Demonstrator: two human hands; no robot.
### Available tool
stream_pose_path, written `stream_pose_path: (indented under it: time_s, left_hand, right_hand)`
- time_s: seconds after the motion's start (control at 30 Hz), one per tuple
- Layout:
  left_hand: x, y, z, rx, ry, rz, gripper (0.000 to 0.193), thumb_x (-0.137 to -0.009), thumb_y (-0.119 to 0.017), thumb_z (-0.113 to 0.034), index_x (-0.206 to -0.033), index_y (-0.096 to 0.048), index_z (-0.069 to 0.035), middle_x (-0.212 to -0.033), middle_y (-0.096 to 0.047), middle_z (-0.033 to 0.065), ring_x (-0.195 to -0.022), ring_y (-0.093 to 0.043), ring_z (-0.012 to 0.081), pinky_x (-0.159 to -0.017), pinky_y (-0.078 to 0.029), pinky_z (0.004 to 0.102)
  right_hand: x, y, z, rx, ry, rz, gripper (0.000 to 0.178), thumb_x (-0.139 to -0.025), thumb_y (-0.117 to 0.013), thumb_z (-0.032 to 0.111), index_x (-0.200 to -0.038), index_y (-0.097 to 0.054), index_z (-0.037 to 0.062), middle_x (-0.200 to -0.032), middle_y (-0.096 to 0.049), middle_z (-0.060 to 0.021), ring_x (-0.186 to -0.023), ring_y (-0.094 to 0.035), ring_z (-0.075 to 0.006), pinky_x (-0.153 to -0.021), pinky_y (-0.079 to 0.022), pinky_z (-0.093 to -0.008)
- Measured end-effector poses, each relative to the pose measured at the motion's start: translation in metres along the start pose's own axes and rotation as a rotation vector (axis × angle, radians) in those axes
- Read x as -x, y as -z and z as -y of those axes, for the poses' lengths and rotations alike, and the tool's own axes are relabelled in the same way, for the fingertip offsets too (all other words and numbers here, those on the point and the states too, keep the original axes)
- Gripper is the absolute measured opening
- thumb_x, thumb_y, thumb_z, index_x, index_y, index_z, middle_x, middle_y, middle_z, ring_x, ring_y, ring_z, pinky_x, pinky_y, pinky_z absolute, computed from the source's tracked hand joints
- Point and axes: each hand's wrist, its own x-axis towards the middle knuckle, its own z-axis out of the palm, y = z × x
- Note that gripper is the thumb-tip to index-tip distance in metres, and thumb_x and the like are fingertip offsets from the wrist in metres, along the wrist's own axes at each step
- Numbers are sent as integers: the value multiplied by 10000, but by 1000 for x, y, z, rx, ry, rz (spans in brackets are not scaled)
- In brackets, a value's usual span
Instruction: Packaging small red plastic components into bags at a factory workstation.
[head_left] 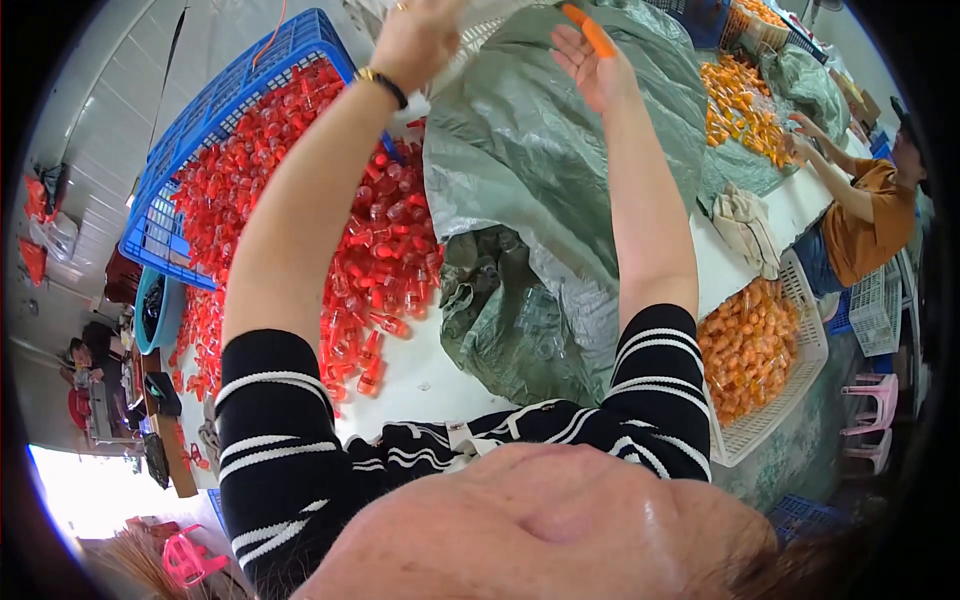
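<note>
Over the heap of red plastic bottle-shaped pieces (385, 235), my left hand (418, 45) is raised at the top edge, with a dark and gold band on its wrist. Motion smears its fingers, so its grip cannot be made out. Above a big green plastic sheet (560, 130), my right hand (597, 72) is turned palm up with its fingers apart. Along its finger side runs a long orange piece (592, 30); whether this covers a finger or lies against it is unclear. The sheet is crumpled over the white table (430, 375).
A tilted blue crate (165, 235) spills red pieces at the left. To the right stands a white basket (770, 425) of wrapped orange pieces. Farther right, a co-worker (870, 225) reaches toward an orange and yellow heap (745, 110). Pink stools (870, 405) stand beyond.
</note>
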Motion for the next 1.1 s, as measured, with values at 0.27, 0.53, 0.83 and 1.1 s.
stream_pose_path:
  time_s: [0.27, 0.53, 0.83, 1.1]
  left_hand:
    - [-31, 4, 85, -211, 280, 14, 450, -758, -471, -11, -1202, -540, -5, -1185, -541, 237, -1166, -472, 399, -1026, -374, 425]
    - [-90, 11, 162, -862, 65, 557, 408, -809, -553, -170, -1195, -568, -37, -1093, -628, 195, -1057, -559, 370, -913, -435, 463]
    - [68, -62, -62, 480, 501, 652, 770, -802, -653, -501, -1412, -369, -126, -1438, -356, 177, -1350, -310, 341, -1098, -288, 387]
    - [181, -11, -291, 336, 510, 1035, 1052, -584, -739, -644, -1455, -289, -261, -1541, -140, 149, -1400, -95, 440, -997, -145, 741]
  right_hand:
    - [86, 71, 27, 1791, 213, -612, 574, -849, -631, 404, -1316, -470, 113, -1232, -563, -156, -1022, -571, -332, -954, -412, -448]
    - [166, 176, 56, 2064, -183, -1040, 835, -726, -671, 605, -1375, -416, 144, -1307, -498, -198, -1200, -462, -406, -999, -389, -451]
    - [186, 231, 92, 1988, -225, -992, 547, -830, -598, 528, -1128, -638, 71, -1053, -639, -212, -1004, -601, -369, -859, -470, -421]
    - [78, 119, 111, 1940, 168, -939, 505, -873, -561, 479, -1185, -595, 83, -1099, -654, -154, -1040, -604, -305, -828, -459, -405]
